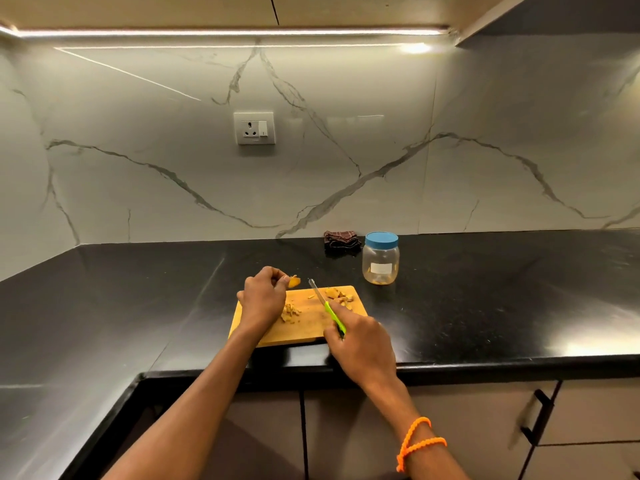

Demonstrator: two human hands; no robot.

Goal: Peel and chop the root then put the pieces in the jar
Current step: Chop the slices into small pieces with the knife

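A clear plastic jar (pixel 380 263) with a blue screw lid (pixel 381 240) stands upright on the black countertop (pixel 485 299), right of centre in the frame and just beyond the upper right corner of the wooden cutting board (pixel 304 327). The lid is on. The jar carries a pale label on its front and holds only a thin layer of yellowish pieces at the bottom; the rest of it looks empty. The left hand (pixel 262 299), at the centre of the frame over the board's upper left part, has its fingers curled and pinches a small orange-yellow piece of root (pixel 294 281) at its fingertips, held above the board's far edge. The right hand (pixel 360 344), lower and to the right, grips the green handle of a knife (pixel 327 308), fingers closed round it; the blade points up and to the left, its tip near the held root but apart from it. On the board lie two small heaps: scraps (pixel 290 312) beside the left hand, and cut pieces (pixel 341 296) near the upper right corner. A dark folded cloth (pixel 341 240) lies against the marble backsplash, just left of the jar. An orange beaded band (pixel 417 443) circles the right wrist at the lower right.
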